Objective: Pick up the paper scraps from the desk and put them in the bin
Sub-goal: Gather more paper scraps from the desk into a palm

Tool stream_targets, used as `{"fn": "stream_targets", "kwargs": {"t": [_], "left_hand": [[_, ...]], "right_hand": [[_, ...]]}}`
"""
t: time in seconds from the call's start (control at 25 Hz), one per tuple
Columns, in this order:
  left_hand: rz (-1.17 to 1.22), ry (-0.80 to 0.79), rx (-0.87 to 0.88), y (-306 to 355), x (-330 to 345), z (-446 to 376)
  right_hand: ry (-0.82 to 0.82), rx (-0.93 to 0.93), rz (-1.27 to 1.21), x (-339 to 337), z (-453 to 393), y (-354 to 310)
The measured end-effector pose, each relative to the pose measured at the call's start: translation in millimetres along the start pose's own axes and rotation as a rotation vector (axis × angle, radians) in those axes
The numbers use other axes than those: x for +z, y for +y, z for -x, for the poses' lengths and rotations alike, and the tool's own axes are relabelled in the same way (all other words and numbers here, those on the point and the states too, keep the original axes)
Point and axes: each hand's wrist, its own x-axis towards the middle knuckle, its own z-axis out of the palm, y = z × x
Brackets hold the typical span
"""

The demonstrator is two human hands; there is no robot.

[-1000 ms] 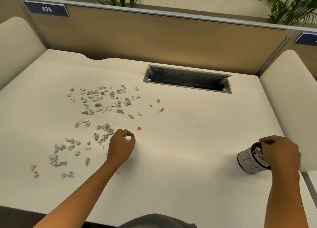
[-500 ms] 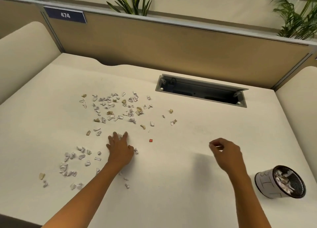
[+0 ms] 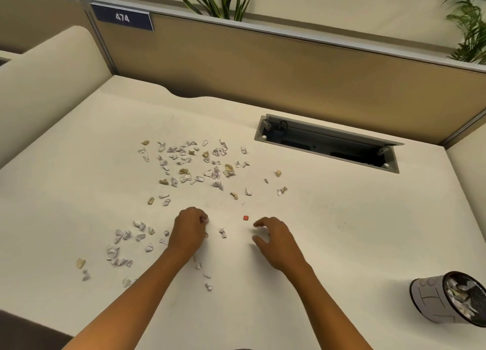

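Observation:
Several small white and tan paper scraps [image 3: 189, 163] lie scattered over the left half of the cream desk [image 3: 328, 231]. My left hand [image 3: 188, 232] is curled over some of them, and white paper shows between its fingertips. My right hand [image 3: 276, 240] hovers just right of it with fingers spread and loosely bent, holding nothing, beside a tiny red scrap [image 3: 246, 218]. One white scrap [image 3: 223, 232] lies between the two hands. The small white bin [image 3: 431, 301] with a black mesh inside lies tipped at the lower right, holding paper scraps.
An open grey cable tray [image 3: 328, 142] is sunk into the desk at the back. Tan partition walls close off the back and sides, with a blue 474 sign [image 3: 122, 17]. Plants stand behind the partition.
My right hand left the bin and moved left across the desk to the red scrap. My left hand closed its fingers over scraps. The camera view shifted left, pushing the bin to the corner.

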Motion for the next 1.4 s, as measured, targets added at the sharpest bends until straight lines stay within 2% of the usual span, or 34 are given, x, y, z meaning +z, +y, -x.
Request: {"fn": "stream_targets", "kwargs": {"t": [0.16,0.32,0.52,0.68,1.08,1.24,1.4], "left_hand": [[0.209,0.050,-0.127,-4,-22,-9],[0.438,0.074,-0.259,-8,-44,-9],[0.582,0.097,-0.332,-13,-57,-5],[0.721,0.089,-0.326,-12,-61,0],[0.799,0.078,-0.350,-14,-65,14],[0.802,0.055,-0.353,-11,-60,19],[0.811,0.014,-0.338,-4,-49,25]], "right_hand": [[-0.086,-0.080,0.001,23,-7,-10],[-0.193,-0.204,0.113,50,-10,-23],[-0.295,-0.370,0.209,75,-22,-46],[-0.361,-0.473,0.279,86,-38,-64],[-0.566,-0.817,0.363,92,-30,-75],[-0.578,-0.842,0.334,76,-5,-47],[-0.518,-0.904,0.342,71,18,-23]]}}
